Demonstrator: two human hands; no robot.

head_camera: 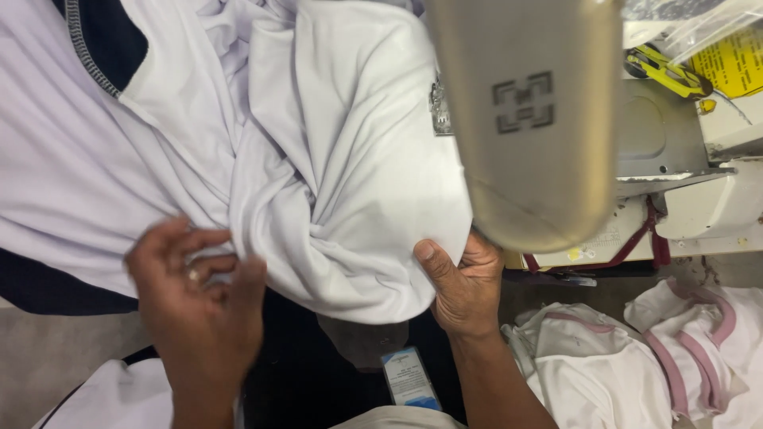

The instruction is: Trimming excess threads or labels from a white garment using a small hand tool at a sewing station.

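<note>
A large white garment (318, 159) with dark navy panels and grey stitching lies bunched across the sewing table. My left hand (199, 306) pinches a fold of the white cloth at the lower left; a ring shows on one finger. My right hand (461, 286) grips the garment's lower right edge, thumb on top, just below the beige sewing machine head (532, 119). The cloth runs under the machine head, where the needle area is hidden.
A pile of white pieces with pink trim (660, 357) lies at the lower right. The grey machine bed (660, 135) sits right of the head, with a yellow-handled tool (664, 71) and a yellow sheet (735, 67) behind it. A small blue-and-white card (408, 377) lies below.
</note>
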